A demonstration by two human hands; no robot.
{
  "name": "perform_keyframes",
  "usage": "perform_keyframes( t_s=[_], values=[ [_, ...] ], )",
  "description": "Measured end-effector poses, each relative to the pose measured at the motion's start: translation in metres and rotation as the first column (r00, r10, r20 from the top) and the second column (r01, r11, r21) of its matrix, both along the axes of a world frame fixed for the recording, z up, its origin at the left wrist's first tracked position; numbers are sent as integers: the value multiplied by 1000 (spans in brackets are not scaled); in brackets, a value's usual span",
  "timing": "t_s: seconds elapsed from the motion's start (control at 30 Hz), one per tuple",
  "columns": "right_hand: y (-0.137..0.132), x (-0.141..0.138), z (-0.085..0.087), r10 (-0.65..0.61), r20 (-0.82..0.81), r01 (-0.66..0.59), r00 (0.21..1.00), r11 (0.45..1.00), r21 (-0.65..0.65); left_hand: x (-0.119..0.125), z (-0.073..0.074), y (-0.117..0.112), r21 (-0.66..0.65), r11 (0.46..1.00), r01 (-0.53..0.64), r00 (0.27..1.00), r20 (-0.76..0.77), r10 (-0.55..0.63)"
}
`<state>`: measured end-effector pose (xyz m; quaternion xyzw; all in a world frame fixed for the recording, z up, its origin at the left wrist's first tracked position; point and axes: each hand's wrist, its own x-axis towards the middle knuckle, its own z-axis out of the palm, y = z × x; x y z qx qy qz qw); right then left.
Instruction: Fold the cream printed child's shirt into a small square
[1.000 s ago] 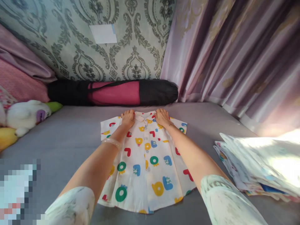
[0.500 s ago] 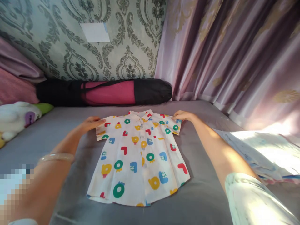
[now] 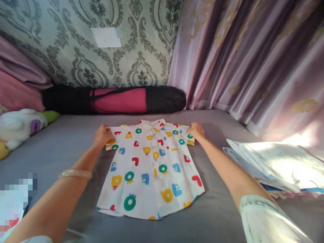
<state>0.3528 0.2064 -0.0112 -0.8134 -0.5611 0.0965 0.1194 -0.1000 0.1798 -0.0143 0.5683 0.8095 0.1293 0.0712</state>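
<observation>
A small white child's shirt with bright red, green, blue and yellow shapes lies flat, front up, on the grey bed surface. Its collar points toward the wall. My left hand is closed on the end of the shirt's left sleeve. At the other side my right hand is closed on the end of the right sleeve. Both arms reach forward from the bottom of the view, and a pale bangle sits on my left wrist.
A black and pink rolled bag lies along the patterned wall. A white plush toy sits at the left edge. A stack of folded clothes lies on the right in sunlight. Mauve curtains hang at the back right.
My hands left the collar and moved outward to the two sleeve ends, then closed on them. The sleeves now lie spread out to the sides.
</observation>
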Motion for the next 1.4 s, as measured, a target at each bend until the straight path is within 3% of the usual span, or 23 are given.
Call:
perform_keyframes(
  t_s=[0.1, 0.27, 0.43, 0.53, 0.67, 0.8, 0.93, 1.17, 1.3, 1.4],
  values=[
    [-11, -10, -7, 49, 147, -59, 988, 996, 69, 11, -3, -8, -17, 998, -55, 995, -82, 53],
    [-13, -9, -11, 50, 194, -63, 980, 996, 62, 13, -9, -15, -62, 998, -6, 983, -185, -5],
    [-13, -9, -6, 47, 276, -70, 960, 995, 76, 17, -1, -16, 63, 998, 20, 946, -324, 2],
    [-18, -33, -5, 229, 320, -284, 920, 949, 139, 38, 4, -13, 30, 978, 206, 903, -391, -178],
    [-27, -86, -12, 544, 201, -564, 814, 824, 54, 83, -6, -4, -83, 826, 558, 794, -234, -560],
    [-31, -111, -21, 643, 76, -639, 762, 766, -69, 109, -24, -2, -126, 837, 532, 828, -127, -546],
    [-27, -92, -22, 640, 25, -636, 768, 767, -81, 93, -30, -5, -114, 848, 518, 840, -119, -530],
    [-21, -48, -27, 548, 100, -543, 831, 837, -77, 53, -33, -14, -111, 878, 465, 861, -174, -478],
    [-19, -47, -25, 546, 132, -536, 827, 838, -108, 53, -34, -17, -110, 891, 440, 871, -190, -454],
    [-17, -63, -15, 543, 157, -527, 825, 839, -134, 56, -33, -16, -115, 892, 436, 875, -179, -450]
  ],
)
